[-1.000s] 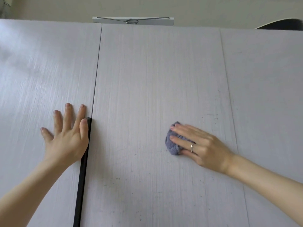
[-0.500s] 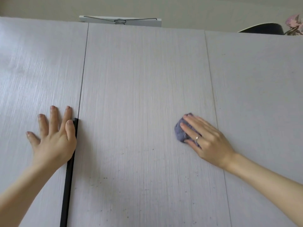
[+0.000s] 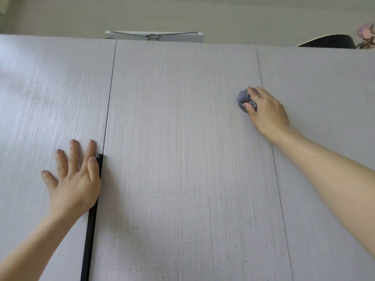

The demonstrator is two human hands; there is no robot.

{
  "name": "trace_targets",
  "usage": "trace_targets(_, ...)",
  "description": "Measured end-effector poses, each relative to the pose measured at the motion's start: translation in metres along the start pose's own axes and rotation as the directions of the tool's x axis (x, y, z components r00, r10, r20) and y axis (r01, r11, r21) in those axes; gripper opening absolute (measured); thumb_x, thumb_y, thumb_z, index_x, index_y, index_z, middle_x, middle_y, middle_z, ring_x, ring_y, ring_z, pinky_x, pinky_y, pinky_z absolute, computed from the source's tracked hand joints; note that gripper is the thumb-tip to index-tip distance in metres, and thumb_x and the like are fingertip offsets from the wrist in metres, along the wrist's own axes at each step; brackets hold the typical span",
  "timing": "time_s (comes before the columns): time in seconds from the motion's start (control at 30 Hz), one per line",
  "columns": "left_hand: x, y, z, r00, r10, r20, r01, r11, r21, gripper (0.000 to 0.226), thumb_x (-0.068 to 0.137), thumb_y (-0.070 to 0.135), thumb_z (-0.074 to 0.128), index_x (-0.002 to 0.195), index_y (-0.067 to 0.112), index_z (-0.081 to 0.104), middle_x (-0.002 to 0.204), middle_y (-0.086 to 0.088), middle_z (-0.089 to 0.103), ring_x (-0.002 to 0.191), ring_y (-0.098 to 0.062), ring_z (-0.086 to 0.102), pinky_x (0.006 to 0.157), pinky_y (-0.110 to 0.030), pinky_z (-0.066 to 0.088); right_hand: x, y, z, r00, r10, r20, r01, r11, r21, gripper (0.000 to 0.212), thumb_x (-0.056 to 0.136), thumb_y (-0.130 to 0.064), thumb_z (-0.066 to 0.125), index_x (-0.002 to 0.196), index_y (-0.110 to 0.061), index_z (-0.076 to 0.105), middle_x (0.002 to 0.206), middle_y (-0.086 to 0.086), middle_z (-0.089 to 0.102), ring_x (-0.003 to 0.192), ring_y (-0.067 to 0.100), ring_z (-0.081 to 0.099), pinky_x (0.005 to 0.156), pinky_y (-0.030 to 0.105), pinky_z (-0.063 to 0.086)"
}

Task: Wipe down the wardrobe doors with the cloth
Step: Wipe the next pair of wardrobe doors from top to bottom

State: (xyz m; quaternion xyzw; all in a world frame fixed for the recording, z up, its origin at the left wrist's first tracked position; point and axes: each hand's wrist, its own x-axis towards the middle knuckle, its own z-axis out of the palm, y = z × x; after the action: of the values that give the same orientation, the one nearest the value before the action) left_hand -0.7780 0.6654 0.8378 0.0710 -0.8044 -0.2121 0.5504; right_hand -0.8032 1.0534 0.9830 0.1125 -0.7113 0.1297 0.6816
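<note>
Three pale grey wood-grain wardrobe doors fill the head view: a left door [image 3: 40,102], a middle door [image 3: 178,138] and a right door [image 3: 328,94]. My right hand [image 3: 265,112] holds a bunched grey-blue cloth [image 3: 243,98] against the upper right part of the middle door, close to the seam with the right door; its fingers curl over the cloth. My left hand [image 3: 75,179] lies flat with spread fingers on the left door, beside the black handle strip [image 3: 91,220].
On top of the wardrobe lie a white board with a wire hanger [image 3: 154,36], a dark rounded object [image 3: 328,41] and pink flowers [image 3: 367,35]. Small dark specks dot the lower middle door [image 3: 182,230]. A beige wall rises above.
My right hand has slid the cloth up and to the right across the middle door, towards its right seam. My left hand has stayed flat on the left door.
</note>
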Motion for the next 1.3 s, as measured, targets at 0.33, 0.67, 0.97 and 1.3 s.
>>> trace_targets(0.33, -0.014, -0.006, 0.002, 0.999, 0.039, 0.022, -0.04, 0.999, 0.036, 0.048, 0.102, 0.035, 0.005, 0.148, 0.044, -0.004, 0.159, 0.005, -0.012, 0.145, -0.023, -0.016, 0.113, -0.056, -0.006, -0.128, 0.003, 0.009, 0.993, -0.045, -0.113, 0.05, 0.998, 0.042, 0.042, 0.086, -0.018, 0.066, 0.125, -0.003, 0.06, 0.121, 0.016, 0.056, 0.11, 0.036, 0.052, 0.08, 0.043, 0.051)
trace_targets(0.67, -0.029, -0.015, 0.003, 0.996, 0.074, 0.052, -0.077, 0.994, 0.075, 0.05, 0.101, 0.034, 0.008, 0.149, 0.04, 0.0, 0.158, 0.004, -0.007, 0.145, -0.024, -0.01, 0.112, -0.059, 0.001, -0.27, 0.009, 0.0, 0.983, -0.18, 0.035, 0.176, 0.98, 0.091, 0.04, 0.078, -0.023, 0.07, 0.112, -0.003, 0.068, 0.106, 0.005, 0.046, 0.091, 0.022, 0.048, 0.055, 0.035, 0.053)
trace_targets(0.97, -0.033, -0.013, 0.005, 0.997, 0.049, 0.062, -0.052, 0.998, 0.04, 0.049, 0.101, 0.035, 0.008, 0.148, 0.045, -0.005, 0.159, 0.003, -0.012, 0.145, -0.024, -0.015, 0.114, -0.057, -0.006, -0.164, 0.002, -0.002, 0.997, 0.076, -0.032, -0.074, 0.995, 0.061, 0.045, 0.085, -0.028, 0.069, 0.125, -0.009, 0.061, 0.099, 0.016, 0.05, 0.099, 0.03, 0.048, 0.073, 0.039, 0.048)
trace_targets(1.3, -0.042, -0.018, 0.014, 0.998, 0.042, 0.048, -0.044, 0.998, 0.039, 0.049, 0.101, 0.036, 0.007, 0.15, 0.04, -0.002, 0.159, 0.003, -0.014, 0.145, -0.023, -0.018, 0.114, -0.055, -0.011, -0.26, -0.004, 0.016, 0.83, -0.557, 0.009, 0.554, 0.827, 0.094, 0.033, 0.091, -0.036, 0.056, 0.112, -0.01, 0.058, 0.079, 0.01, 0.053, 0.068, 0.022, 0.051, 0.051, 0.03, 0.05)
